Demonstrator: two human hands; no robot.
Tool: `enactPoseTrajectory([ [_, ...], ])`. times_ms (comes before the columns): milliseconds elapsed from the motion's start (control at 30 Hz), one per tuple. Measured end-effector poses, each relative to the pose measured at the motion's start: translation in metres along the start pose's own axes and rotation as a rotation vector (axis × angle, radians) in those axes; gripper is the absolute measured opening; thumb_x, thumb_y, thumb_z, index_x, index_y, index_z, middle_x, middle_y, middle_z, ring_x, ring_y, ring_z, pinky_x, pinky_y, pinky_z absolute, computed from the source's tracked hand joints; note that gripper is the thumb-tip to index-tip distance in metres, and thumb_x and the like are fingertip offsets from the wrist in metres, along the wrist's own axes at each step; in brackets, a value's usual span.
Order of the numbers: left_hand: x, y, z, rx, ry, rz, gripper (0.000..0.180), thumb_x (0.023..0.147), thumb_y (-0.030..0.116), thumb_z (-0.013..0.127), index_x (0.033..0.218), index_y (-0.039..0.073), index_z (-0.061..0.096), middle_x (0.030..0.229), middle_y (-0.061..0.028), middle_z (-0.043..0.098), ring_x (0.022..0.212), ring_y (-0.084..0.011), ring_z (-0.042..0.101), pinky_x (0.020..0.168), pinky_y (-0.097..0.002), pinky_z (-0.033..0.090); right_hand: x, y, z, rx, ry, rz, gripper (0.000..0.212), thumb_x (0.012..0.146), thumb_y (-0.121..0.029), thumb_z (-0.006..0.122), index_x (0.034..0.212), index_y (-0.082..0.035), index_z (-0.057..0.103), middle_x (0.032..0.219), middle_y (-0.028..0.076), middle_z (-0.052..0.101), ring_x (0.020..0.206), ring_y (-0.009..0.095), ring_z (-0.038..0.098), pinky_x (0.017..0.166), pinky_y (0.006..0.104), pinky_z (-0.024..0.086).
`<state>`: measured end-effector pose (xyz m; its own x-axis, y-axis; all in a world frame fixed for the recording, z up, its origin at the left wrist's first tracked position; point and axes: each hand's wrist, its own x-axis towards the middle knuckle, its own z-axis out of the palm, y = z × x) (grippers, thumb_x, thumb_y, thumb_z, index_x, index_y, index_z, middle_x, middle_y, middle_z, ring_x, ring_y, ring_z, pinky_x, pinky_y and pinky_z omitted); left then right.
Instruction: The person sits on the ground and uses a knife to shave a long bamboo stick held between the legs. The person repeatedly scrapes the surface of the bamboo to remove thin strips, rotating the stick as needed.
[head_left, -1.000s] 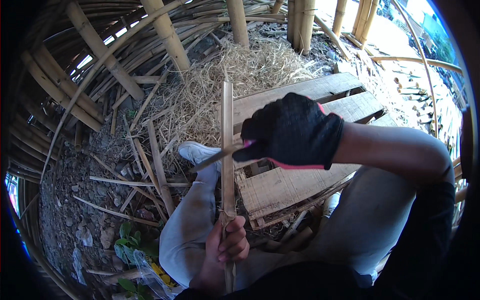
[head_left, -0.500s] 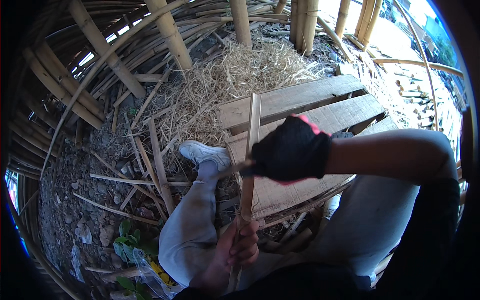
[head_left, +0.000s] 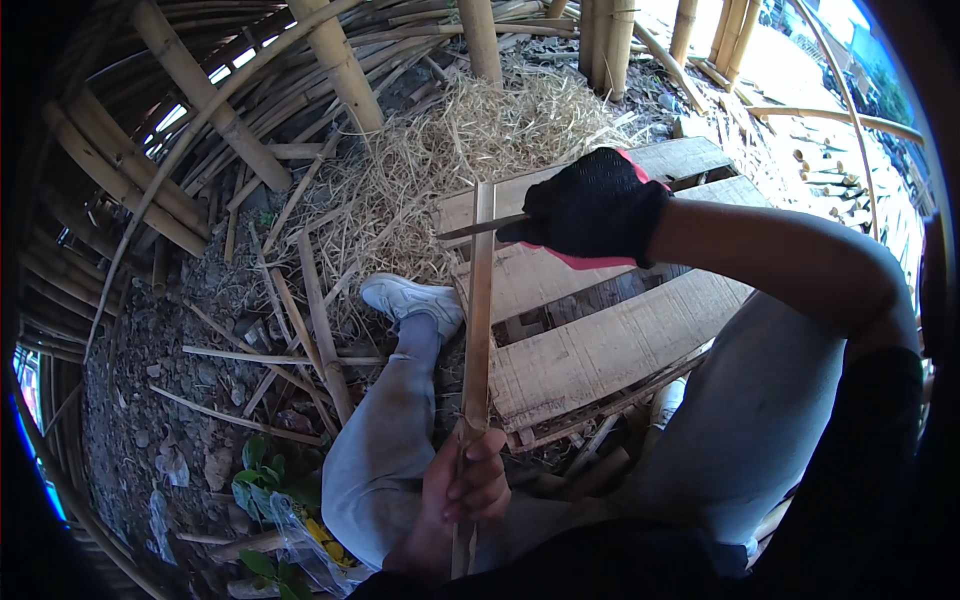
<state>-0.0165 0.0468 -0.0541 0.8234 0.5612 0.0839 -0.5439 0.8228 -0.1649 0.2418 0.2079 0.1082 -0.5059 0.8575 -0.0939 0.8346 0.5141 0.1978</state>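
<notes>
A split bamboo strip (head_left: 479, 320) stands lengthwise in front of me, its far end over a low wooden slatted platform (head_left: 600, 345). Bare and closed, my left hand (head_left: 468, 480) wraps round the strip's near part, between my legs. My right hand (head_left: 595, 212), in a black and red glove, is closed round the handle of a knife. The knife blade (head_left: 470, 230) points left and lies across the strip near its far end. Glove and fingers hide the handle.
Behind the platform lies a heap of pale bamboo shavings (head_left: 480, 130). Loose bamboo strips (head_left: 310, 330) litter the stony ground at left. Upright bamboo poles (head_left: 340, 70) line the back. My shoe (head_left: 410, 302) rests beside the platform; a leafy plant (head_left: 260, 480) is at lower left.
My right hand and the knife have moved away from me, up along the strip to near its far end. The strip has shifted slightly left, with my left hand still round it.
</notes>
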Motion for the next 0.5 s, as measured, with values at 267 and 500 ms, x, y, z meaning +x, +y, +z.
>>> enactPoseTrajectory([
  [267, -0.002, -0.004, 0.000, -0.021, 0.006, -0.020, 0.032, 0.109, 0.038, 0.043, 0.094, 0.011, 0.044, 0.050, 0.0049, 0.048, 0.032, -0.0051, 0.048, 0.029, -0.0183, 0.031, -0.001, 0.019, 0.036, 0.030, 0.201, -0.050, 0.042, 0.097, -0.056, 0.057, 0.080, -0.021, 0.072, 0.075, 0.004, 0.070, 0.065, 0.027, 0.069, 0.057, 0.0400, 0.054],
  [500, 0.001, 0.004, 0.001, -0.024, 0.003, -0.006, 0.033, 0.110, 0.040, 0.039, 0.093, 0.011, 0.044, 0.050, 0.0040, 0.048, 0.031, -0.0061, 0.048, 0.030, -0.0188, 0.031, -0.020, -0.009, 0.033, 0.129, 0.256, -0.349, 0.039, 0.090, -0.058, 0.065, 0.080, -0.022, 0.071, 0.067, 0.001, 0.067, 0.062, 0.025, 0.068, 0.056, 0.0400, 0.053],
])
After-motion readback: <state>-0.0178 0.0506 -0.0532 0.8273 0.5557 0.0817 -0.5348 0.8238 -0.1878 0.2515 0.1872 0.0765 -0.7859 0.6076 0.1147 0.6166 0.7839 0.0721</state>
